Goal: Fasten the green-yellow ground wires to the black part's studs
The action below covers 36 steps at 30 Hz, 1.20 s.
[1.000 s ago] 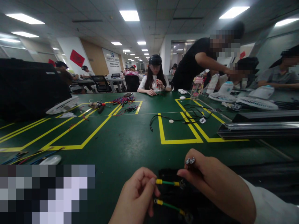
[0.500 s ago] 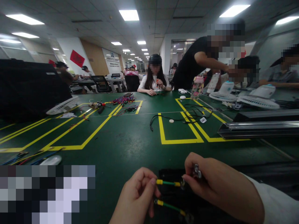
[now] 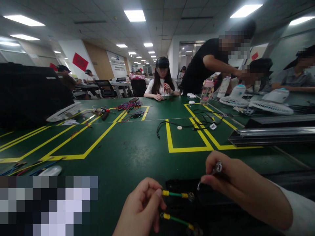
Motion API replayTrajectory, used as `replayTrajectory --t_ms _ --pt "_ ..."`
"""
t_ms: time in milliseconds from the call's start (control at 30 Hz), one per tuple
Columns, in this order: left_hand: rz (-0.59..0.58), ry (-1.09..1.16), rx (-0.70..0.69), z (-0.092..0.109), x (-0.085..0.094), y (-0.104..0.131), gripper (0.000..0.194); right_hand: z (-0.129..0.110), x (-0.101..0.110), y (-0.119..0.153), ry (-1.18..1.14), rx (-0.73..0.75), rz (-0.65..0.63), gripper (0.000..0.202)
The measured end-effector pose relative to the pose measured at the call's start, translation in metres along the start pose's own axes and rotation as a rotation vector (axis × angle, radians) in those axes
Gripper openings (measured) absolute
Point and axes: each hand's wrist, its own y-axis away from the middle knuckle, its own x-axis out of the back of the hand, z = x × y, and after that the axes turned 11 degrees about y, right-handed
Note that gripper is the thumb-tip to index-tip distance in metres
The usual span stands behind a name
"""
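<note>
My left hand (image 3: 144, 206) pinches the left end of a short green wire with yellow-sleeved ends (image 3: 175, 194) between thumb and finger. The wire's right end meets a round metal nut or bolt (image 3: 191, 196) on a dark black part (image 3: 177, 182) lying on the table. Below it runs a second green wire (image 3: 176, 220), its left ring terminal loose beside my left fingers and its right end in shadow. My right hand (image 3: 228, 183), closed, grips a small metal wrench (image 3: 218, 166). Its tip shows below my thumb, apart from the nut.
The green table (image 3: 137, 144) carries yellow tape outlines. Black cables (image 3: 172, 123) lie ahead, metal profiles (image 3: 273, 132) to the right, bundled wires (image 3: 129, 105) farther off. A white fan (image 3: 64, 112) stands left; two more fans are at right. A person (image 3: 161, 85) sits opposite.
My right hand has moved up and right with the wrench, away from the nut, which now shows more fully. My left hand still pinches the upper wire.
</note>
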Motion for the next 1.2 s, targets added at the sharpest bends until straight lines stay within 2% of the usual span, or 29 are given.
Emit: replayTrajectory --t_ms 300,567,867,1033,1200 --pt "-0.003 -0.017 -0.016 0.000 -0.001 0.000 0.021 -0.027 -0.018 -0.007 0.037 -0.084 0.054 0.024" --pt "-0.025 0.009 -0.027 -0.004 0.002 -0.001 0.021 -0.030 -0.029 -0.011 0.073 -0.103 0.137 0.023" --pt "-0.010 -0.001 -0.017 -0.001 0.000 0.000 0.023 -0.037 -0.029 -0.015 0.131 -0.107 0.224 0.021" --pt "-0.017 0.013 -0.019 -0.002 0.001 0.000 0.023 -0.037 -0.026 -0.014 0.146 -0.079 0.215 0.020" --pt "-0.021 0.007 -0.018 -0.002 0.001 0.000 0.021 -0.036 -0.024 -0.013 0.144 -0.041 0.141 0.017"
